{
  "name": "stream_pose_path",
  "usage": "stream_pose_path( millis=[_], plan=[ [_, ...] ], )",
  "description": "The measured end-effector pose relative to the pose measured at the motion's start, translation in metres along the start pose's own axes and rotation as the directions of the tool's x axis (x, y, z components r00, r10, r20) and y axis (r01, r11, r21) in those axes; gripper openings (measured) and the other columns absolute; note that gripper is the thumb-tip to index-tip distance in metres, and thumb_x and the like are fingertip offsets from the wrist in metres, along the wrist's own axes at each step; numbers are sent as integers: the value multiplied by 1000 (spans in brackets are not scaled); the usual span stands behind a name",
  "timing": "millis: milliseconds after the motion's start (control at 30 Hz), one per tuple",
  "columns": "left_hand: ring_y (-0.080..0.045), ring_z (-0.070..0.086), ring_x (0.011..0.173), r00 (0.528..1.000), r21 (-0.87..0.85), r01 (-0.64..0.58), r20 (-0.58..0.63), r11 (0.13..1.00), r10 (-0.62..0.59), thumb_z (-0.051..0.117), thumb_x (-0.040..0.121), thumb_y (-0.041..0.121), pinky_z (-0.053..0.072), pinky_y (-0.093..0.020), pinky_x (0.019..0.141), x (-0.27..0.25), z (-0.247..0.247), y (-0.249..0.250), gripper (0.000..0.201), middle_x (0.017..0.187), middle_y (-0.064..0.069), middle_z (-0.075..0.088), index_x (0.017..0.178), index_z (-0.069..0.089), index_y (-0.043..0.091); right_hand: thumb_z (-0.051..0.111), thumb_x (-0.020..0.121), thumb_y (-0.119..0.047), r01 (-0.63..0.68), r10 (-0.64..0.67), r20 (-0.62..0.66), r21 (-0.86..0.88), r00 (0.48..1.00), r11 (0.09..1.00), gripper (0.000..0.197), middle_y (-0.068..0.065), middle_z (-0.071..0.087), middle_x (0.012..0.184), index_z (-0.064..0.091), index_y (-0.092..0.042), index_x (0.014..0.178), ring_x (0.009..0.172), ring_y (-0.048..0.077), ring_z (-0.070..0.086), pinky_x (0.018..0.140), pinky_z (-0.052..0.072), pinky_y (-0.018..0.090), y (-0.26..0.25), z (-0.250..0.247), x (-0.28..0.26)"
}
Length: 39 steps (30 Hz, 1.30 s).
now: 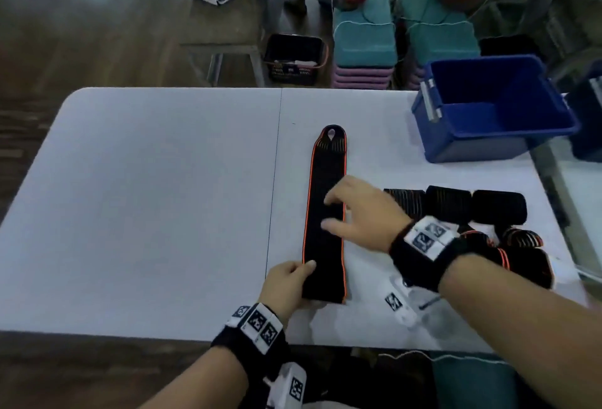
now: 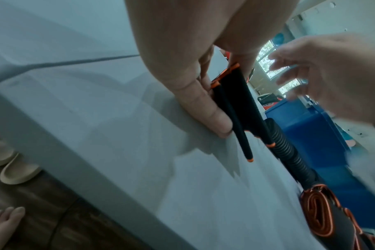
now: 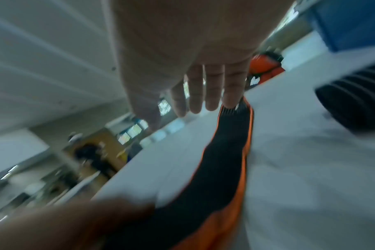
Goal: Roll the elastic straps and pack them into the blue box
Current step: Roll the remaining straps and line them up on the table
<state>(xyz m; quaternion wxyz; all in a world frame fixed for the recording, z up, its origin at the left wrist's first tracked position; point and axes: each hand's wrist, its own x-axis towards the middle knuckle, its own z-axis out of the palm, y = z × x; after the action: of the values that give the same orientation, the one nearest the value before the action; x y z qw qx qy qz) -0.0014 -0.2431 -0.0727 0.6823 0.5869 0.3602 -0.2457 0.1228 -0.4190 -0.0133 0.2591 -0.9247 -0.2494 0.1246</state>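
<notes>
A black strap with orange edges lies flat and unrolled on the table, running from 6 towards 12 o'clock. The left hand pinches its near end at the left corner – thumb on top. The right hand hovers over the middle, fingers straight and spread, holding nothing. Rolled straps sit at 3 o'clock; the blue box stands open at 1 o'clock

Dim, cool, bluish cast throughout. Head view smeared at top-left corner, edges bowed by wide angle. Right wrist view heavily motion-blurred, background soft. Left wrist view sharper; right hand blurred, bright windows blown out behind. Soft shadows on table.
</notes>
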Motion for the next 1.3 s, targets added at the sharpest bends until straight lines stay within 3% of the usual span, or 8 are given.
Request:
stream_pose_path(
  millis=[133, 333, 500, 633, 867, 1067, 1167, 1300],
  plan=[
    [-45, 67, 98, 998, -81, 51, 47, 995, -47, 71, 91, 14, 61, -61, 73, 5, 3, 9, 27, 99, -31, 66, 88, 67, -12, 67, 67, -62, 119, -94, 188, -131, 978, 984, 74, -6, 51, 120, 52, -26, 129, 102, 15, 49, 76, 51, 28, -11, 60, -94],
    [-39, 73, 77, 995, 273, -98, -9, 957, 104, 63, 93, 16, 60, -61, 70, 2, -9, 17, 21, 83, -18, 72, 99, 68, -4, 83, 60, -21, 103, -119, -64, -210, 991, 972, 52, 1, 66, 100, 70, -14, 110, 87, 23, 62, 66, 58, 31, 2, 90, -97],
    [-6, 56, 102, 752, 764, -613, 484, 204, 448, 67, 82, 17, 54, -27, 85, -6, -37, 5, 46, 122, 13, 52, 126, 60, 32, 82, 61, -23, 83, -94, -62, -162, 994, 983, 44, -1, 65, 96, 72, -15, 102, 86, 22, 61, 66, 56, 29, -1, 92, -98],
    [-15, 52, 109, 671, 776, -631, 559, -20, 488, 63, 88, 22, 50, -29, 88, -2, -32, -1, 40, 125, 9, 57, 127, 63, 27, 71, 71, -23, 60, -60, 8, -98, 998, 993, 34, -1, 63, 98, 71, -15, 104, 91, 21, 59, 74, 55, 30, -2, 92, -98],
    [-9, 59, 84, 737, 754, -592, 364, 284, 569, 61, 95, 23, 49, -30, 77, 7, -28, -11, 10, 92, 10, 65, 95, 71, 22, 62, 82, -24, -309, 288, 113, 379, 951, 872, 23, -12, 68, 87, 74, -31, 100, 82, 4, 61, 76, 50, 19, 8, 81, -95],
    [3, 64, 71, 839, 650, -441, 55, 619, 541, 73, 86, 26, 48, -15, 65, 15, -18, -8, 36, 70, 16, 70, 115, 55, 37, 76, 84, -20, -472, 530, 106, 622, 841, 625, 27, 0, 64, 68, 66, -30, 107, 62, 17, 67, 61, 56, 23, 8, 82, -85],
    [1, 60, 77, 773, 769, -491, 167, 410, 612, 71, 86, 29, 51, -21, 64, 16, -16, -3, 44, 83, 17, 65, 121, 48, 41, 75, 85, -23, -433, 509, 14, 546, 861, 717, 34, 2, 63, 68, 56, -37, 110, 64, 13, 64, 63, 55, 25, 8, 84, -82],
    [-19, 58, 92, 507, 793, -593, 504, -142, 699, 78, 83, 23, 57, -31, 65, 19, -16, 6, 29, 108, 6, 64, 110, 70, 29, 74, 87, -23, -167, 183, -226, 86, 957, 982, 23, -5, 62, 101, 66, -24, 109, 91, 14, 59, 70, 56, 32, 5, 88, -81]
  ],
)
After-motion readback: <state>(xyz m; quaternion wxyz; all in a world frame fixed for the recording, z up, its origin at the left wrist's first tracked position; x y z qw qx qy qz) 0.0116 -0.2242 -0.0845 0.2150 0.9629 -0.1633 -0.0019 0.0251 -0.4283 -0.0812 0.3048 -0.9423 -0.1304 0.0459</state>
